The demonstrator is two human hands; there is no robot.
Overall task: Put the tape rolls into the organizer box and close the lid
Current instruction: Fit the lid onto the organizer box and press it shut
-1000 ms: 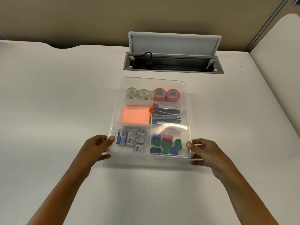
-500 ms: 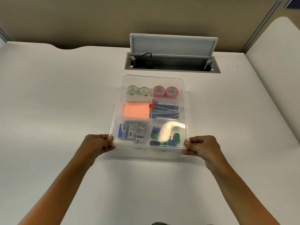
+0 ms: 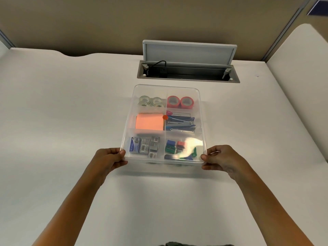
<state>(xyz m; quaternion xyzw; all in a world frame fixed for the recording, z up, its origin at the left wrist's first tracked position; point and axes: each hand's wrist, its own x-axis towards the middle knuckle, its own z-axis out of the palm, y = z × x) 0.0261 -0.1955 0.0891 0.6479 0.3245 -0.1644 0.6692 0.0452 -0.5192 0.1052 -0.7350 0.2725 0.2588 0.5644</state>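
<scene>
In the head view, the left hand (image 3: 108, 159) and right hand (image 3: 221, 159) are each gripping a near corner of the clear lid (image 3: 201, 121), fingers curled round its edge, over the organizer box (image 3: 159, 166). The clear tape rolls (image 3: 150, 101) and red tape rolls (image 3: 179, 102) are sitting in the two compartments farthest from the hands, clear ones on the left-hand side.

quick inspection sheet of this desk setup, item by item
surface: white desk, bare around the box
job's things: clear tape rolls and red tape rolls in the far compartments of the organizer box; clear lid lies over it
clutter: nothing seen
grippers: left hand and right hand grip the near corners
cables: black cable in the open desk hatch
surroundings: beige partition
</scene>
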